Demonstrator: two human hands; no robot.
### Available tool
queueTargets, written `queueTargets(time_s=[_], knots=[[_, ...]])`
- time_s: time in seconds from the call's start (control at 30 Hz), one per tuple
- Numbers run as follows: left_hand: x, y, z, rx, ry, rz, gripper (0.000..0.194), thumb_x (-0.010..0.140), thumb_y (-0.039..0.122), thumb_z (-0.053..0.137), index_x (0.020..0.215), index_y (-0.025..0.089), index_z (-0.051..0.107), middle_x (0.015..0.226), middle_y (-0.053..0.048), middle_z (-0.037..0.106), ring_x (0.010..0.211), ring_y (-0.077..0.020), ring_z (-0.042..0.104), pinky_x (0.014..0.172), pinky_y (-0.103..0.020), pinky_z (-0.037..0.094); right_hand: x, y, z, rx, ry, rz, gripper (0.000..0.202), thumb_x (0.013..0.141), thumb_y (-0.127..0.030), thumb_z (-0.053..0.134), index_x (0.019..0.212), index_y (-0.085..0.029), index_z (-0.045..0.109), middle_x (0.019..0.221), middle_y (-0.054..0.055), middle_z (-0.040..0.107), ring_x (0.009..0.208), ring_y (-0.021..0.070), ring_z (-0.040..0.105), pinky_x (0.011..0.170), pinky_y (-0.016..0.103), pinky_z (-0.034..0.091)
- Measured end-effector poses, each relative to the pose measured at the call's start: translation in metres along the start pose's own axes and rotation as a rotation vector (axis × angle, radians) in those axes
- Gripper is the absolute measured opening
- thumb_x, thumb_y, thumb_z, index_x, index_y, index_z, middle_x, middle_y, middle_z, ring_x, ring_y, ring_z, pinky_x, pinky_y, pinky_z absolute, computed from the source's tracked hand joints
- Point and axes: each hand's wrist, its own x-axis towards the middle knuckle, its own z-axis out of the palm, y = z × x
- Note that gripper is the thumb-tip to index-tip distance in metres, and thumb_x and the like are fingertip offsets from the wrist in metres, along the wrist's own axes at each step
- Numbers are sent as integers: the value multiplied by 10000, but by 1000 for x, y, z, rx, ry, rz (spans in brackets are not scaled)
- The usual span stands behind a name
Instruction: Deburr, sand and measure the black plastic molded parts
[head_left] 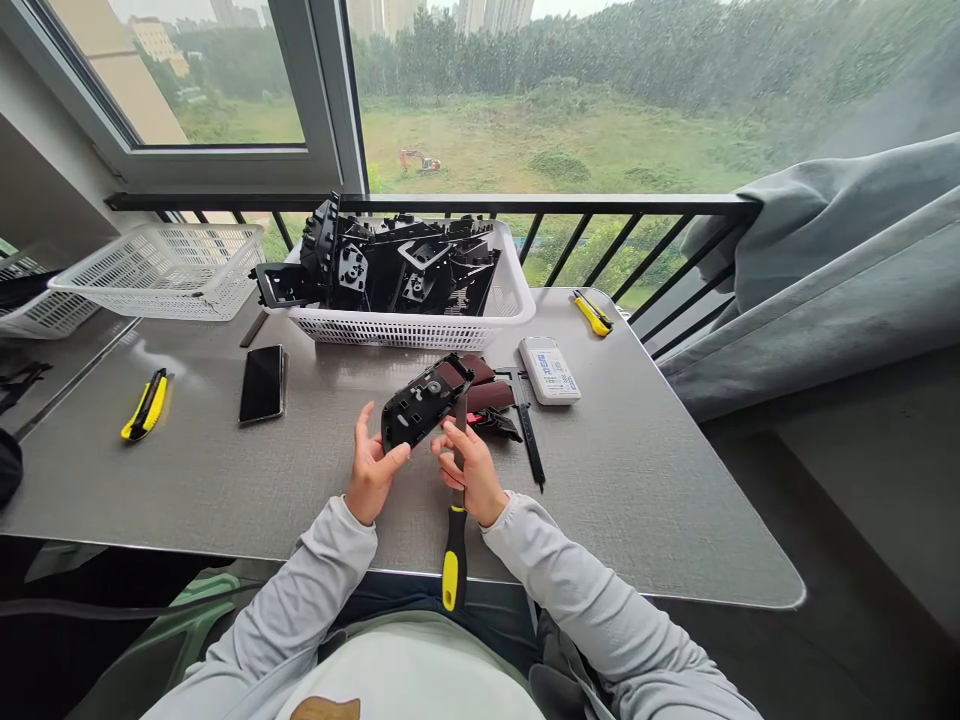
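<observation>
Well beyond the left hand (369,472), off to its left, sits a white mesh basket (150,302). Straight beyond both hands, a larger white basket (405,331) is heaped with black plastic parts (390,262). The left hand grips a black panel (417,412) just ahead of it, tilted. The right hand (471,465), fingers curled, holds a flat-bladed tool (455,545), handle toward the body.

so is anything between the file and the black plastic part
Nothing visible: the file in the right hand points up beside the right end of the black plastic part; whether they touch is unclear.
</observation>
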Motion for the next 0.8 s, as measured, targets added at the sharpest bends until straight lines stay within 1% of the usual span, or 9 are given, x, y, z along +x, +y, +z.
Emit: queueTargets(time_s=[0.1, 0.2, 0.3, 0.37, 0.43, 0.5, 0.6, 0.7, 0.8], knots=[[-3, -2, 1, 68, -114, -41, 933, 629, 266, 811, 1380, 282, 257, 1138, -68, 672, 1048, -231, 646, 951, -408, 472, -1, 0, 1, 22, 59, -45, 433, 673, -461, 744, 912, -218, 477, 729, -70, 622, 292, -19, 225, 288, 153, 138], [-2, 0, 1, 145, -155, -68, 845, 604, 249, 832, 1291, 261, 340, 1082, -61, 684, 998, -218, 655, 913, -385, 486, -1, 0, 0, 67, 67, -49, 453, 636, -438, 778, 878, -226, 458, 635, -114, 539, 290, -16, 214, 290, 146, 136], [0, 3, 2, 151, -125, -102, 680, 606, 282, 832, 1139, 236, 413, 975, -31, 691, 918, -182, 657, 849, -330, 496, 0, 0, -2, 72, 32, -34, 466, 638, -467, 784, 846, -230, 441, 516, -148, 426, 287, -2, 189, 288, 139, 135], [1, 5, 2, 106, -93, -153, 601, 623, 349, 816, 1072, 220, 439, 952, -30, 684, 870, -179, 657, 771, -314, 514, 0, -1, -3, 57, 9, -16, 472, 643, -491, 784, 842, -229, 446, 487, -150, 408, 292, 3, 184, 285, 135, 133], [1, 8, 2, 61, -60, -207, 593, 632, 403, 800, 1071, 214, 450, 934, -29, 677, 812, -187, 663, 691, -313, 525, 0, -2, -3, 36, -18, 24, 495, 627, -512, 795, 851, -223, 462, 472, -150, 406, 298, 4, 176, 280, 133, 126], [1, 11, 3, 33, -48, -259, 621, 625, 408, 803, 1102, 208, 460, 916, -27, 679, 764, -195, 671, 640, -314, 528, -2, -2, -1, 9, -51, 79, 530, 599, -541, 807, 856, -218, 474, 464, -149, 412, 301, 3, 168, 276, 133, 117], [2, 14, 3, -10, -52, -303, 621, 589, 337, 833, 1098, 193, 508, 899, -27, 690, 764, -200, 684, 652, -307, 532, -3, 0, 0, -26, -85, 142, 553, 579, -564, 814, 842, -219, 472, 457, -149, 410, 299, 3, 172, 282, 135, 115], [3, 14, 1, -86, -39, -287, 558, 556, 268, 852, 1020, 195, 552, 890, -17, 699, 777, -195, 690, 682, -297, 530, -3, 2, 0, -32, -83, 166, 530, 589, -540, 817, 858, -216, 495, 511, -135, 448, 304, -1, 192, 300, 140, 109], [5, 11, -1, -125, -6, -220, 473, 589, 261, 841, 969, 199, 567, 882, -10, 705, 762, -184, 689, 687, -299, 529, -1, 2, -3, -20, -47, 167, 469, 686, -544, 743, 955, -203, 565, 649, -80, 552, 319, -5, 196, 318, 161, 91]])
